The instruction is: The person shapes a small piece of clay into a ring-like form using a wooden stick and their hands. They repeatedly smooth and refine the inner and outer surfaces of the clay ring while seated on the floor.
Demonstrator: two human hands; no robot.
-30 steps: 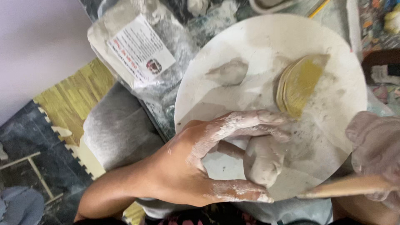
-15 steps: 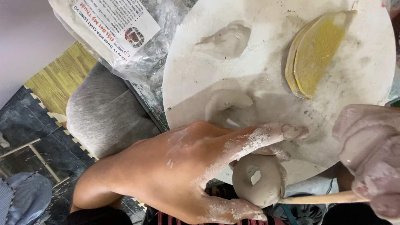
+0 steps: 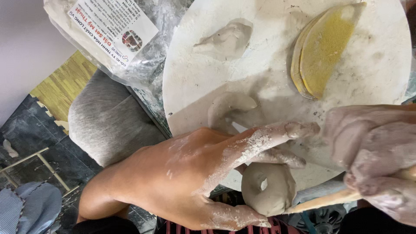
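The left hand (image 3: 195,173) is cupping a clay ball (image 3: 268,188) between thumb and spread fingers – the right hand (image 3: 372,160) is pinching a wooden stick (image 3: 323,201) beside it – poke slowly, gently

A round white board (image 3: 377,73), dusted and smeared with grey clay, fills the upper right. Near its upper right edge lies a yellow, half-moon sponge (image 3: 325,47); towards its upper left edge sits a small flattened lump of clay (image 3: 229,39). Beyond the board's left edge lies a clear plastic bag (image 3: 108,43) with a white printed label. Below it, a grey cushioned seat (image 3: 108,125) stands over dark floor tiles (image 3: 26,117).
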